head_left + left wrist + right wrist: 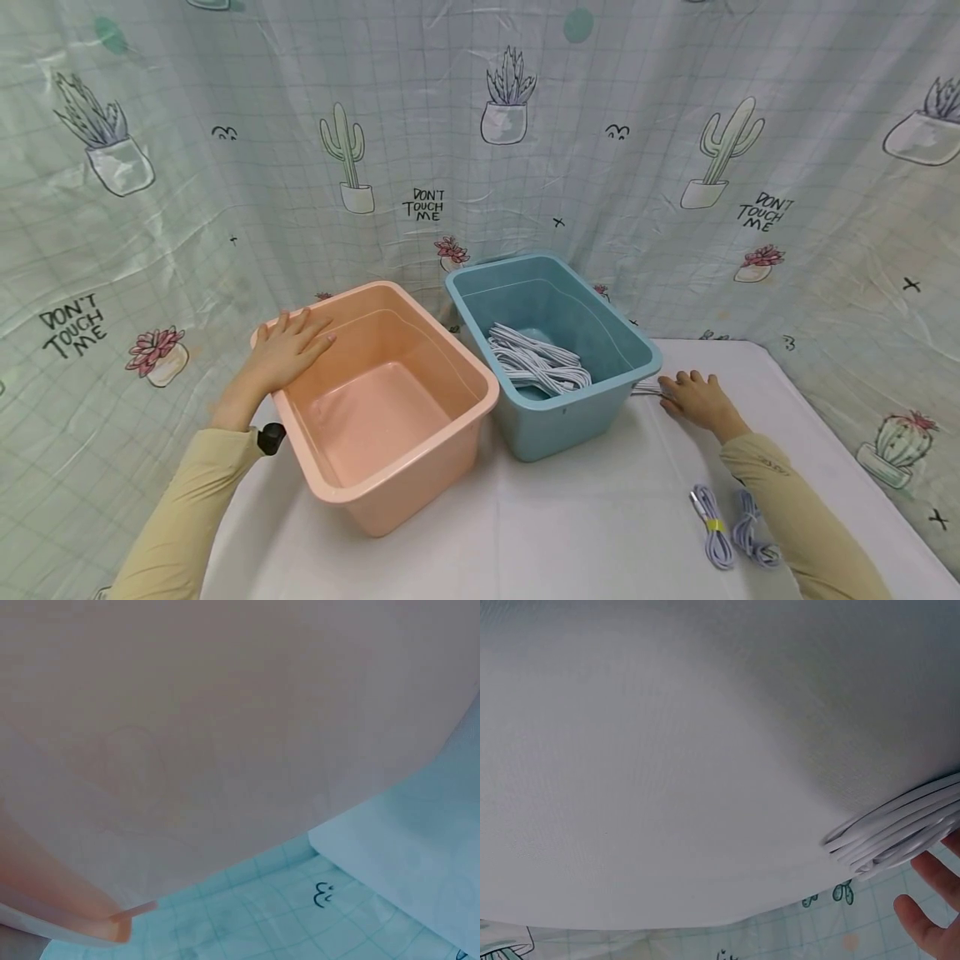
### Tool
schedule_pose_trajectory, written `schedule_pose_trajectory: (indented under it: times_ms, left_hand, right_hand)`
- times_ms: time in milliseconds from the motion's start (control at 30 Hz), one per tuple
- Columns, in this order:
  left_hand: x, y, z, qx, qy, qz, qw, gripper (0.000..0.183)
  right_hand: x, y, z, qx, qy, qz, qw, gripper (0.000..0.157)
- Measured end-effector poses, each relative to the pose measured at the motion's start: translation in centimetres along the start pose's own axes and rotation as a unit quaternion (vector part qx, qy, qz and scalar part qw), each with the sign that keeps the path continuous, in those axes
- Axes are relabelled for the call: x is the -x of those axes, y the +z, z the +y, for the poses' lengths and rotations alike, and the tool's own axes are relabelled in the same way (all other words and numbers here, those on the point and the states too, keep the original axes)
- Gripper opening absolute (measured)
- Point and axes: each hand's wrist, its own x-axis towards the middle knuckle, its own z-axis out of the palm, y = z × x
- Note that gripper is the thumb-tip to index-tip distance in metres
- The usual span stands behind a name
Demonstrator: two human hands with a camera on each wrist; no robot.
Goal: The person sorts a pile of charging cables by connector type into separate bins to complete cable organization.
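My left hand (288, 354) rests with spread fingers over the left rim of an orange-pink plastic tub (390, 408), whose inside is bare. In the left wrist view the tub's wall (225, 750) fills most of the picture. Beside it stands a blue tub (577, 429) with several coiled white cables (532, 362) inside. To the right of that tub, my right hand (701, 402) touches one end of a white cable bundle (900, 832) lying on the table. Two of its fingers (919, 922) are spread apart in the right wrist view; the thumb is hidden there.
Near my right forearm lie two coiled lilac-grey cables: one (718, 533) with a yellow tie, another (750, 533) partly behind the sleeve. The white table (585, 533) ends at a patterned curtain (420, 125) at the back and sides.
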Motion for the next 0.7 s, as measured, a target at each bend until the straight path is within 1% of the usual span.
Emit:
schedule_pose_trajectory:
  times_ms: [200, 333, 433, 700]
  left_hand:
    - [0.09, -0.13, 0.10, 0.005, -0.003, -0.002, 1.0000, 0.063]
    - [0.15, -0.16, 0.10, 0.007, -0.004, -0.004, 1.0000, 0.063]
    - [0.16, -0.19, 0.12, 0.007, -0.005, -0.004, 1.0000, 0.063]
    - [0.22, -0.18, 0.20, 0.001, -0.002, 0.000, 1.0000, 0.063]
  right_hand:
    - [0.19, -0.02, -0.05, 0.012, -0.011, 0.027, 1.000, 0.028]
    - [0.24, 0.09, -0.03, 0.009, -0.013, 0.032, 0.999, 0.024]
    - [0.24, 0.11, -0.02, -0.002, -0.007, 0.021, 1.000, 0.023]
    - [0.29, -0.30, -0.29, -0.050, 0.023, -0.026, 0.998, 0.022]
